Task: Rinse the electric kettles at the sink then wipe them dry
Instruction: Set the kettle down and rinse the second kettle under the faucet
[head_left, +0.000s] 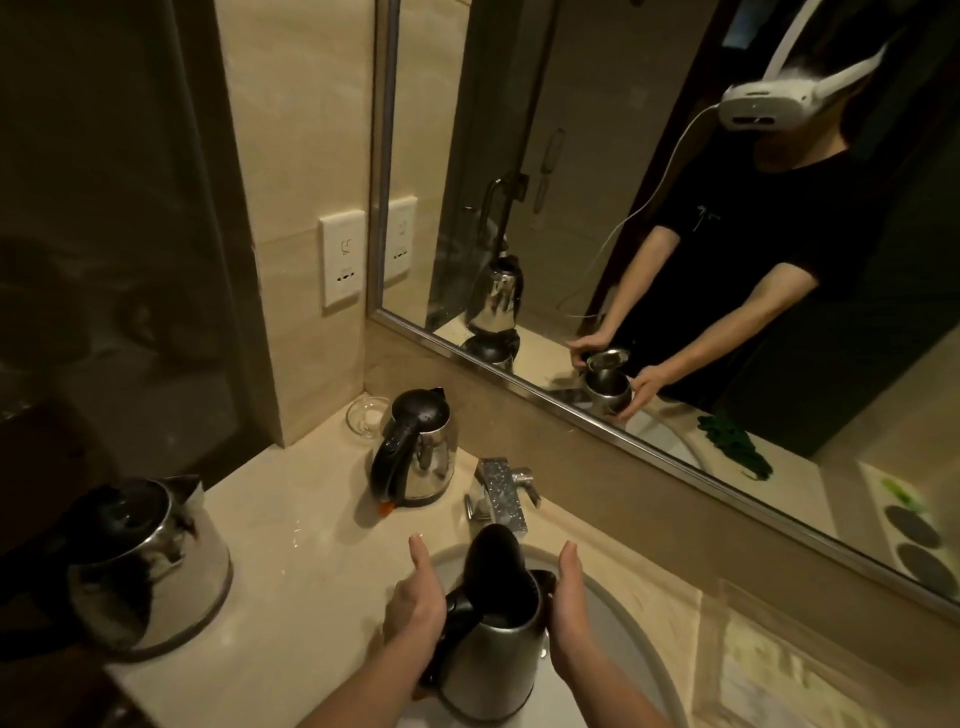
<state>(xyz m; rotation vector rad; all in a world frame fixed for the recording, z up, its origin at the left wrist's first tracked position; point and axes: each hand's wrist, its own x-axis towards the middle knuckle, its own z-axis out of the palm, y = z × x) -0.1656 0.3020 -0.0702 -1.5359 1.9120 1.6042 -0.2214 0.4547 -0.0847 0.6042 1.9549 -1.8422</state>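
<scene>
I hold a steel electric kettle (491, 660) with its black lid flipped open over the white sink basin (631, 631), just below the chrome faucet (501, 491). My left hand (415, 603) grips its black handle, thumb up. My right hand (569, 605) presses against the kettle's right side. A second steel kettle (415, 449) with a closed black lid stands on the counter behind the sink. A third, larger steel kettle (150, 566) stands at the counter's left end. No water stream is visible from the faucet.
A clear glass dish (366, 415) sits in the back corner by the wall socket (342, 258). The beige counter (301, 540) runs left of the basin. A framed mirror (675, 234) covers the back wall. A clear item lies at the lower right (769, 654).
</scene>
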